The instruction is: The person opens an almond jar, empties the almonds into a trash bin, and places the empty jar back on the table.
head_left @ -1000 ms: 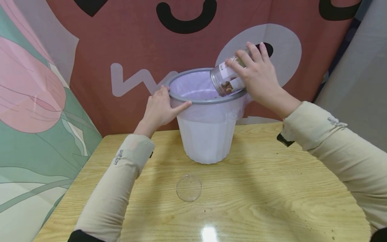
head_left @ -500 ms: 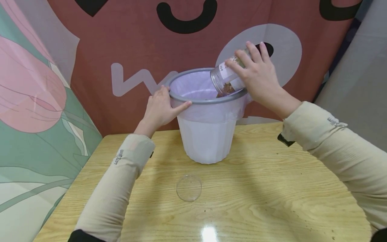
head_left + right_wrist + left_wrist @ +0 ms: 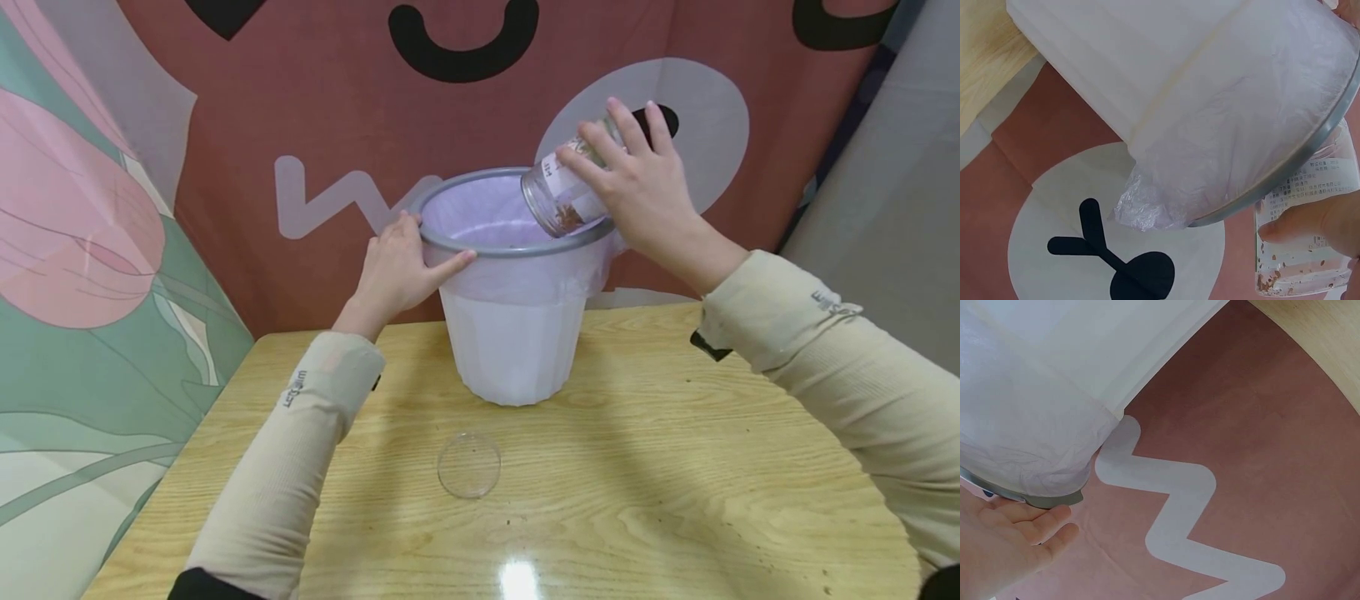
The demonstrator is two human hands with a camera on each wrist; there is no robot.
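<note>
In the head view my right hand grips a clear jar with a white label. The jar is tipped mouth-down over the right side of a white trash bin. Some brown bits lie near its mouth; small flakes cling inside its base in the right wrist view. My left hand rests against the bin's grey rim at the left, thumb stretched along the front. The left wrist view has its fingers loosely straight against the rim. A thin pale purple bag lines the bin.
A clear round lid lies on the wooden table in front of the bin. Scattered dark crumbs dot the tabletop. Right behind the table hangs a reddish-brown printed cloth, with a green floral one at the left.
Brown bits have dropped out of the jar into the bin, and fewer remain at its mouth. The right hand has tilted and shifted the jar slightly; the left hand has stayed put.
</note>
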